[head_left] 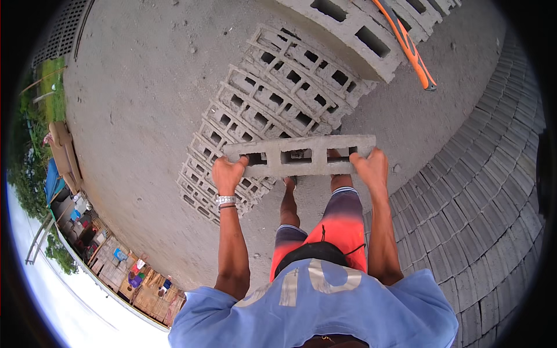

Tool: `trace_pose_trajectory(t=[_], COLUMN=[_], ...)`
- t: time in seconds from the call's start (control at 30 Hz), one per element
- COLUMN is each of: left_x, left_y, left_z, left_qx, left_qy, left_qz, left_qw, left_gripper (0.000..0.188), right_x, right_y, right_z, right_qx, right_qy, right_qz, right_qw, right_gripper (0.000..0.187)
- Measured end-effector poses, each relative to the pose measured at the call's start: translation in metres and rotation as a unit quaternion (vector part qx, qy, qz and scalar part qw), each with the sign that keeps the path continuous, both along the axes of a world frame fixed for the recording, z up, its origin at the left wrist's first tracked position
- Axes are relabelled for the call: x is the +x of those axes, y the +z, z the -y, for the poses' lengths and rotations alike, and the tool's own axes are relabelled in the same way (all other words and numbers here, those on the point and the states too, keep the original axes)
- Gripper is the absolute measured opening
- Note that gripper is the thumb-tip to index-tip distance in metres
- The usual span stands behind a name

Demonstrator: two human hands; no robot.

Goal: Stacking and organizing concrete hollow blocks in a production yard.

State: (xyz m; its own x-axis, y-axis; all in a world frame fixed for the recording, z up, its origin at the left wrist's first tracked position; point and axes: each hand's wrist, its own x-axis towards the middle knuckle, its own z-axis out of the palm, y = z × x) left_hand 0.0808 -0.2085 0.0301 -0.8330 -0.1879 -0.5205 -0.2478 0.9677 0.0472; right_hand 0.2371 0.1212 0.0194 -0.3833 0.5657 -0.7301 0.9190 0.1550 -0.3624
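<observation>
A grey hollow concrete block (272, 165) is held level in front of my legs, its three openings facing up. My left hand (230, 171) grips its left end, the thumb at the left opening. Around the right end my right hand (371, 167) is closed, fingertips by the right opening. Just beyond and to the left of the held block, rows of similar blocks (255, 101) lie packed side by side on the ground. The held block hides part of these rows and my feet.
At the upper right, more hollow blocks (348, 29) stand stacked, an orange-and-black tool handle (409, 52) across them. A large bank of stacked grey blocks (464, 214) rises at my right. Sandy ground (133, 145) stretches left, toward a brown sofa (65, 156) and people by a wooden structure.
</observation>
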Motion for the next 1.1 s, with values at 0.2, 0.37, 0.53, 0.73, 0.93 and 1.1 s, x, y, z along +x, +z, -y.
trace_pose_trajectory(t=[0.2,0.37,0.53,0.73,0.93,1.1], left_x=[-0.017,-0.020,-0.015,0.001,0.102,0.235], left_y=[-0.010,-0.010,-0.014,-0.014,0.004,0.024], left_z=[-0.007,0.009,-0.005,0.007,0.062,0.132], left_qx=[0.017,0.027,0.060,0.096,0.190,0.254], left_qy=[-0.020,0.017,0.045,0.113,0.220,0.339], left_qz=[-0.015,-0.008,-0.024,-0.041,-0.079,-0.106], left_qw=[1.000,0.999,0.997,0.988,0.954,0.900], left_gripper=[0.045,0.045,0.049,0.046,0.047,0.039], right_x=[0.007,0.006,0.058,0.042,0.033,0.057], right_y=[-0.012,-0.050,-0.182,-0.195,-0.122,-0.028], right_z=[-0.018,-0.051,-0.018,-0.028,-0.031,0.001], right_qx=[-0.001,-0.204,-0.376,-0.422,-0.358,-0.291], right_qy=[0.021,-0.237,-0.360,-0.329,-0.218,-0.096], right_qz=[-0.084,-0.116,-0.163,-0.124,-0.136,-0.106], right_qw=[0.996,0.943,0.838,0.836,0.898,0.946], right_gripper=[0.048,0.081,0.066,0.059,0.059,0.058])
